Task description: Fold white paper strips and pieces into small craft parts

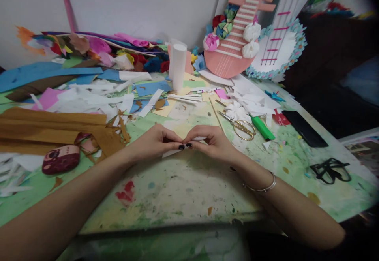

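Both hands meet over the middle of the table, pinching a narrow strip of white paper (171, 154). My left hand (158, 140) holds it between thumb and fingers, and one end of the strip slants out below. Thumb to thumb with it, my right hand (209, 140) pinches the same strip, whose other end shows inside its curved fingers. The part between the fingertips is hidden. Close by on the right lie gold-handled scissors (242, 128), a white paper flower (237, 111) and a green tube-like item (262, 128).
Paper scraps (97, 95) and brown crepe paper (50, 128) cover the left, with a dark red case (61, 159) beside them. A white roll (179, 67) stands behind. Paper instruments, including a pink lute (227, 61), lean at the back. A phone (304, 128) and black glasses (331, 171) lie right.
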`<state>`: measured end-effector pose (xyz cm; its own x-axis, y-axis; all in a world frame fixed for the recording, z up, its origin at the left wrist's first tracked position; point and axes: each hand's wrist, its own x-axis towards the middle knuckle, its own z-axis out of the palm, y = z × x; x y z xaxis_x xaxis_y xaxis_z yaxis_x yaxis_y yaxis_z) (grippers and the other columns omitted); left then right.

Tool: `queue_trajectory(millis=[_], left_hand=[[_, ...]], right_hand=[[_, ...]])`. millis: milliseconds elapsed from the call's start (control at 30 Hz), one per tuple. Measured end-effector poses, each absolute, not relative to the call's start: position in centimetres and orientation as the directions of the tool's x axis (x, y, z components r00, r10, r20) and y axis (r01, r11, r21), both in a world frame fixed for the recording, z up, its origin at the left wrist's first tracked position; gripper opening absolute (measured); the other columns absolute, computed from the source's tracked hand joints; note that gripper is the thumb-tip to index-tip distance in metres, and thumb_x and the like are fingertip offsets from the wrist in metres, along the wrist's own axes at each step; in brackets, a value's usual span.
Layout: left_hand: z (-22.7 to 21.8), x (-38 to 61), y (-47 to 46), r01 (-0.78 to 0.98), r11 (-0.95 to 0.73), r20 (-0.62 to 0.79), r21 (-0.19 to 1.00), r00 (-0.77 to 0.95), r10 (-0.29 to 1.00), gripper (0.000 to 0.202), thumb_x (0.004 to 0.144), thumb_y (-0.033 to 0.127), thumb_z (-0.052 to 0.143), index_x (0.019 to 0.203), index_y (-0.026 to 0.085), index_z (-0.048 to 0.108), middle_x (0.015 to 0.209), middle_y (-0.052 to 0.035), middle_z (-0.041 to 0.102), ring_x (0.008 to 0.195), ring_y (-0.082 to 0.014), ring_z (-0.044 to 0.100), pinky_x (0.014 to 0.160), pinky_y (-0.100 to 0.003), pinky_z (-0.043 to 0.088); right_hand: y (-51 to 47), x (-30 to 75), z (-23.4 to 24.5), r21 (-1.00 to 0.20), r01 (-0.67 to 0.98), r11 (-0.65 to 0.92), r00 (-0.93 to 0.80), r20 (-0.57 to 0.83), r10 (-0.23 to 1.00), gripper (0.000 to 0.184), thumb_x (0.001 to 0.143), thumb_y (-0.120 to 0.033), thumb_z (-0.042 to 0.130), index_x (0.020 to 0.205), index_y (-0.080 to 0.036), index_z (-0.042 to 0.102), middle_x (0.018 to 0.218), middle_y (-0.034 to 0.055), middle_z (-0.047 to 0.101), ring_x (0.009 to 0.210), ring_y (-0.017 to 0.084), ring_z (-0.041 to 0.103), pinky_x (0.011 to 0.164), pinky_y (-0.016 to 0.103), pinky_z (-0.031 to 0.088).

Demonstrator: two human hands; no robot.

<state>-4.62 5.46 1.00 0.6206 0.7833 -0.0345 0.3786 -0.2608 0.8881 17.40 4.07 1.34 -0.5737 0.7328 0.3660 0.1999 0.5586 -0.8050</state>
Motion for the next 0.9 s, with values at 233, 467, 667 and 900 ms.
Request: queue_trajectory(millis=[233, 467, 667, 900], left_hand=[[1.1, -4.7, 5.7, 0.337, -0.224, -0.047, 0.915, 0.638, 0.769, 0.019, 0.075, 0.035, 0.069, 0.081, 0.019, 0.079, 0.071, -0.0030, 0.074, 0.062, -0.0144, 0.061, 0.056, -0.022, 0.045], [1.6, -5.0, 6.0, 0.347, -0.100, -0.105, 0.933, 0.527, 0.843, 0.019, 0.069, 0.033, 0.072, 0.077, 0.018, 0.079, 0.074, -0.0053, 0.075, 0.065, -0.0153, 0.063, 0.058, -0.023, 0.047], [1.7, -4.9, 5.7, 0.291, 0.022, -0.149, 0.957, 0.424, 0.893, 0.020, 0.065, 0.033, 0.075, 0.076, 0.016, 0.078, 0.067, -0.0045, 0.072, 0.056, -0.0121, 0.058, 0.052, -0.022, 0.042], [1.7, -4.9, 5.8, 0.232, 0.036, -0.126, 0.972, 0.386, 0.914, 0.020, 0.064, 0.033, 0.078, 0.076, 0.016, 0.078, 0.067, -0.0042, 0.072, 0.058, -0.0138, 0.059, 0.050, -0.022, 0.042]], right_hand=[[3.9, 17.1, 1.4, -0.800, 0.181, 0.572, -0.585, 0.381, 0.716, 0.013, 0.088, -0.024, 0.060, 0.087, -0.020, 0.072, 0.085, 0.0044, 0.072, 0.079, 0.013, 0.065, 0.075, 0.028, 0.052], [4.2, 17.4, 1.4, -0.873, 0.189, 0.449, -0.412, 0.344, 0.844, 0.023, 0.086, -0.035, 0.063, 0.102, -0.022, 0.072, 0.098, 0.0063, 0.075, 0.088, 0.015, 0.069, 0.081, 0.031, 0.054], [9.1, 17.9, 1.6, -0.850, 0.370, 0.375, -0.075, 0.375, 0.924, 0.025, 0.079, -0.033, 0.068, 0.098, -0.018, 0.070, 0.095, 0.0078, 0.073, 0.083, 0.018, 0.068, 0.075, 0.033, 0.055], [17.6, 15.1, 1.1, -0.262, 0.844, 0.467, -0.382, 0.316, 0.868, 0.031, 0.078, -0.018, 0.067, 0.109, -0.015, 0.065, 0.113, 0.0127, 0.069, 0.110, 0.026, 0.057, 0.091, 0.035, 0.043]])
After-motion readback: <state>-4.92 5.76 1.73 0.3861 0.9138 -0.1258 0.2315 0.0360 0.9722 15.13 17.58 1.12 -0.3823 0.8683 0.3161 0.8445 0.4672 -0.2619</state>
